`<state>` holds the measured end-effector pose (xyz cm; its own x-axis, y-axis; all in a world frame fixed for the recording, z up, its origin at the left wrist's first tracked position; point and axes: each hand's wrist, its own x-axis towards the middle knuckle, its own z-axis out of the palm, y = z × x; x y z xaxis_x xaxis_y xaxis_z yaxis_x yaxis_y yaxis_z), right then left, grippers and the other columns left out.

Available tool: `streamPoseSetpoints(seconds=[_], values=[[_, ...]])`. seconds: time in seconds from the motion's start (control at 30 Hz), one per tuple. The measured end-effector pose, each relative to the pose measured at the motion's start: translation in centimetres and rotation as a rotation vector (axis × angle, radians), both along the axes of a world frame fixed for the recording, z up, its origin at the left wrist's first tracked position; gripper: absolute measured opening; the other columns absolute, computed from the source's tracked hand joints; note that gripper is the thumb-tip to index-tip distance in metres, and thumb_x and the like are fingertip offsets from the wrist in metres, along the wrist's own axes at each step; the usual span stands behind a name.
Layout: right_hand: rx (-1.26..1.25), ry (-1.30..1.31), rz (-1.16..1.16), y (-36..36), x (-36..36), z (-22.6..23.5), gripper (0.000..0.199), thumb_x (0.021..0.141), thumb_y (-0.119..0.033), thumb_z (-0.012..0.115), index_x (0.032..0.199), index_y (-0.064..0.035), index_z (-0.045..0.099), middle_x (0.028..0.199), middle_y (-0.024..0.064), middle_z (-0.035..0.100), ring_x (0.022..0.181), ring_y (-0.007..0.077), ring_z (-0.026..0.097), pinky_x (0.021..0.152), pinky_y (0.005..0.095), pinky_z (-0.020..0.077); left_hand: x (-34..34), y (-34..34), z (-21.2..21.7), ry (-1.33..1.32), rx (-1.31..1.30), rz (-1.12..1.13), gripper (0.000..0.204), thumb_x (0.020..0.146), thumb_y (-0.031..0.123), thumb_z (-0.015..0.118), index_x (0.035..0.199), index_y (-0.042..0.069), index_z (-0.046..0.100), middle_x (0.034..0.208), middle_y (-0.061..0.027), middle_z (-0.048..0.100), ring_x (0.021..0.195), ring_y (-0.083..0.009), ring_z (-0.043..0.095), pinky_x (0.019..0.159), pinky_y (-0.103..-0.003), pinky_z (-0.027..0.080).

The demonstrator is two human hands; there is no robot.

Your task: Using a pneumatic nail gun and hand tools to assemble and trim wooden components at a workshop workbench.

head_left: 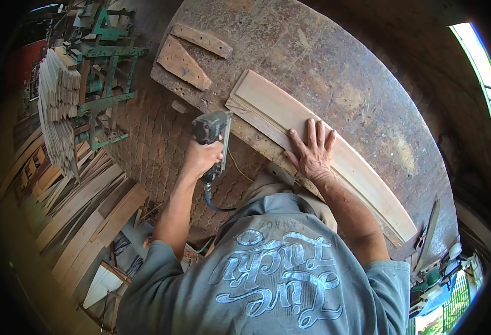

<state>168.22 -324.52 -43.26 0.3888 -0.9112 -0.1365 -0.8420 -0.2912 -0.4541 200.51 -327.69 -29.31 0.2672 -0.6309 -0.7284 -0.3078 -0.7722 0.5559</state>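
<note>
My left hand (202, 157) is wrapped round the grip of a dark air nailer (212, 129), held beside the near edge of the worktable (363, 95). A blue air hose (211, 200) runs from the foot of its grip. The nailer is apart from the wood. My right hand (315, 151) lies flat with spread fingers on a long, pale wooden board (363, 173) with a curved far edge. Along its near side runs a narrower wooden strip (262, 123). Part of the board's near side is hidden under my right hand and forearm.
Two brown wooden blocks with holes, one long (202, 40) and one wedge-shaped (183, 62), lie at the table's far left. Stacked thin boards (61, 106) and a green metal frame (108, 72) stand left. Loose planks (89, 223) cover the left floor. Pliers (421, 239) lie at the right edge.
</note>
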Motion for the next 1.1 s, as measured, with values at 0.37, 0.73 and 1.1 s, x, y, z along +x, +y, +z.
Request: streamPoseSetpoints(seconds=[0.37, 0.73, 1.1], values=[[-0.036, -0.065, -0.018, -0.3, -0.6, -0.2, 0.072, 0.092, -0.057, 0.072, 0.156, -0.0302, 0.054, 0.174, 0.0208, 0.026, 0.161, 0.0477, 0.017, 0.127, 0.0716, 0.0067, -7.0, 10.5, 1.0, -0.047, -0.135, -0.018, 0.036, 0.090, -0.002, 0.065, 0.126, 0.001, 0.066, 0.106, -0.0062, 0.072, 0.072, -0.0112, 0.069, 0.064, -0.029, 0.057], [-0.079, -0.053, 0.022, 0.3, -0.8, -0.8, 0.080, 0.087, -0.054, 0.080, 0.155, -0.0219, 0.055, 0.170, 0.0208, 0.033, 0.159, 0.0478, 0.022, 0.125, 0.0721, 0.0117, -13.0, 19.3, 0.1, -0.329, -0.365, -0.173, 0.037, 0.085, 0.016, 0.082, 0.117, 0.002, 0.071, 0.108, -0.0179, 0.076, 0.104, -0.0356, 0.076, 0.086, -0.042, 0.058], [-0.121, 0.194, 0.133, 0.4, 0.7, -0.9, 0.092, 0.090, -0.056, 0.074, 0.164, -0.0105, 0.042, 0.172, 0.0312, 0.022, 0.161, 0.0525, 0.013, 0.126, 0.0700, 0.0030, -7.4, 19.3, -7.1, 0.325, -0.489, 0.240, 0.052, 0.087, 0.000, 0.080, 0.138, -0.001, 0.067, 0.120, -0.0102, 0.077, 0.103, -0.0187, 0.073, 0.090, -0.033, 0.057]])
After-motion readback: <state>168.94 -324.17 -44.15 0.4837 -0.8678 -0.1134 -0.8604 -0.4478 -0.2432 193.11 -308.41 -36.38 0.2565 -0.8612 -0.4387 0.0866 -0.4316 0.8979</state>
